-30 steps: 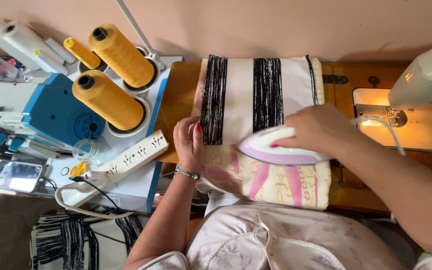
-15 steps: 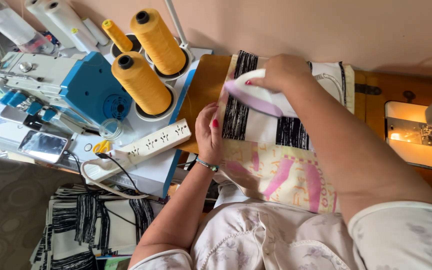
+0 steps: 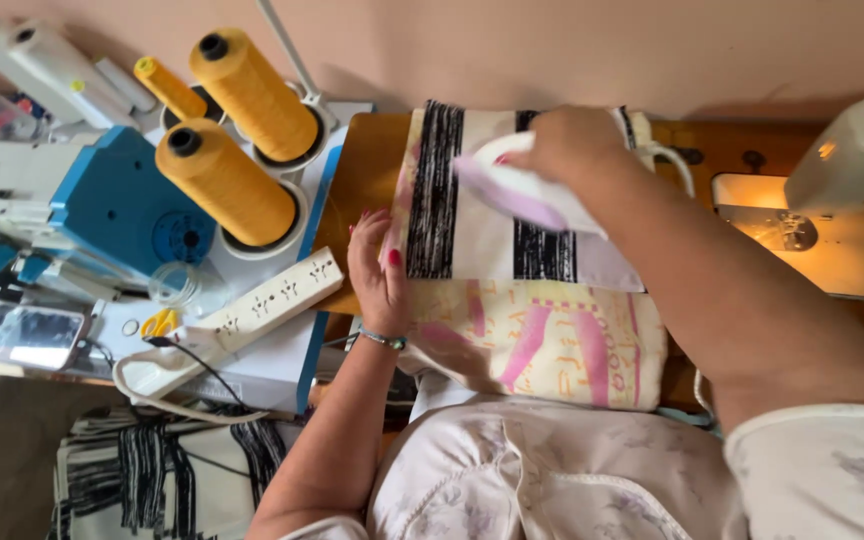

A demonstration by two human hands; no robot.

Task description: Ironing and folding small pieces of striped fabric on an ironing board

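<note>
a pink and white iron (image 3: 524, 190) is gripped by the right hand (image 3: 574, 145) on striped cloth (image 3: 472, 225), which is pinned flat at its edge by the left hand (image 3: 377, 268). the cloth looks soft and light, the iron heavier and best held by its handle.

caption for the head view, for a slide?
Right hand runs an iron over striped fabric; left hand pins its edge.

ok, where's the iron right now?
In the head view the iron is upper centre, gripped by the right hand on the black-striped cloth, right of the yellow thread cones; the left hand presses the cloth's left edge.
</note>
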